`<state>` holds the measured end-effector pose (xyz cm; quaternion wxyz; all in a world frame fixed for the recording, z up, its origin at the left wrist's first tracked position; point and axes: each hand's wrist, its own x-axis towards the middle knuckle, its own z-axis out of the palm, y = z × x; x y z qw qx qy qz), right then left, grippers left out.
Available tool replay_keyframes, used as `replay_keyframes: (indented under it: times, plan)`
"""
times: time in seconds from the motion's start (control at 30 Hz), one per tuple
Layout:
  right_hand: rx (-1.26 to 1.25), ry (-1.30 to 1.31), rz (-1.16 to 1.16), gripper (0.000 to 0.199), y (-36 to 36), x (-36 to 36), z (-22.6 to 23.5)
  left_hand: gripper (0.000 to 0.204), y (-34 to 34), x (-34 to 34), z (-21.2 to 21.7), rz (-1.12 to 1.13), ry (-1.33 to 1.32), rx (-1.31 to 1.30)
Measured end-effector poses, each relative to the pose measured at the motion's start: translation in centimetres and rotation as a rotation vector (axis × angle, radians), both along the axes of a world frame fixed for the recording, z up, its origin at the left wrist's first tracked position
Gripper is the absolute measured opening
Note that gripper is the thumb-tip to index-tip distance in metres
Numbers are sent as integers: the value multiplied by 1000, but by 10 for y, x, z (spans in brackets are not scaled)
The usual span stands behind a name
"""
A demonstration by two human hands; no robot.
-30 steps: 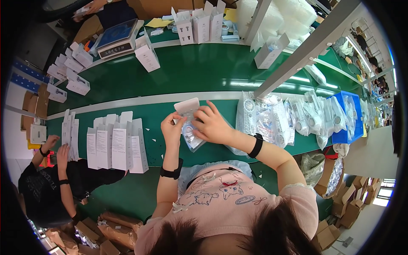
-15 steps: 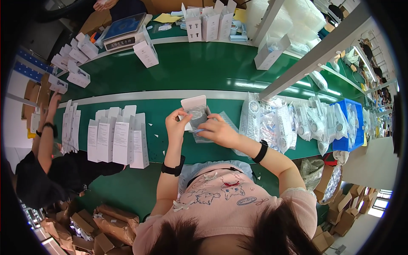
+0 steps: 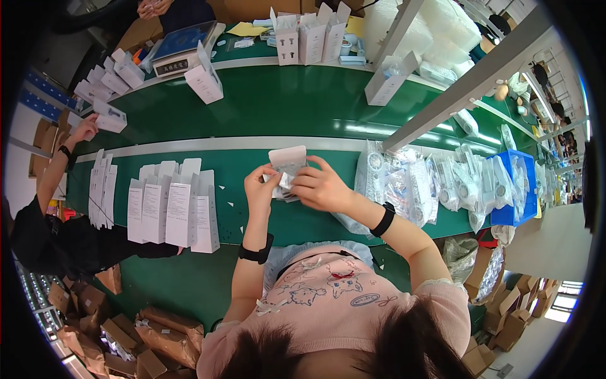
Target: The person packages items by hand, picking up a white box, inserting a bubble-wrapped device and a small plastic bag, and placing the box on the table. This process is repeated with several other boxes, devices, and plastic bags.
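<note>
Over the near green bench, a small white carton (image 3: pixel 287 155) is held with its top flap raised. My left hand (image 3: pixel 257 189) is closed on the carton's left side, thumb at the opening. My right hand (image 3: pixel 323 187) reaches in from the right, its fingers bent around a clear plastic bag (image 3: pixel 286 182) crumpled at the carton's mouth. What lies deeper in the carton is hidden. To the right of my hands lie several bubble-wrapped parts (image 3: pixel 420 186) in clear bags. Upright white cartons (image 3: pixel 180 211) with open flaps stand to the left.
A green conveyor belt (image 3: pixel 271 101) runs beyond the bench, carrying open white cartons (image 3: pixel 205 84). A blue bin (image 3: pixel 514 215) holds bagged parts at the right. A slanted metal post (image 3: pixel 464 88) crosses the right side. At left, a co-worker's hand (image 3: pixel 85 128) touches a carton (image 3: pixel 110 116).
My right hand has shifted up against the carton's mouth, bunching the plastic there. Cartons on the belt have moved slightly left. The co-worker's hand has moved up to a carton.
</note>
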<state>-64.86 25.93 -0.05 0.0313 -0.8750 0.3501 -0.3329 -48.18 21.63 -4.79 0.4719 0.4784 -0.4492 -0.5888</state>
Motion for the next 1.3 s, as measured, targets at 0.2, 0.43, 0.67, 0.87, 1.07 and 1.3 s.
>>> replay_keyframes:
  times: [0.2, 0.43, 0.67, 0.87, 1.07, 1.3]
  plan:
    - [357, 257, -55, 31, 12, 9, 1, 13, -1, -1, -3, 19, 29, -23]
    - [386, -371, -197, 70, 14, -12, -30, 11, 7, 8, -4, 68, -116, -61]
    - [670, -657, -312, 93, 37, -58, -16, 42, 4, -3, 42, 55, 98, -206]
    - [419, -1363, -849, 77, 143, -198, 6, 72, -1, 128, 1, 32, -1687, -623]
    - [-192, -1229, -1354, 66, 119, -333, 10, 83, 10, 131, -9, -43, -1974, -439]
    - [-492, -933, -1544, 60, 52, -519, -63, 78, 17, 99, -8, -109, -2127, -146]
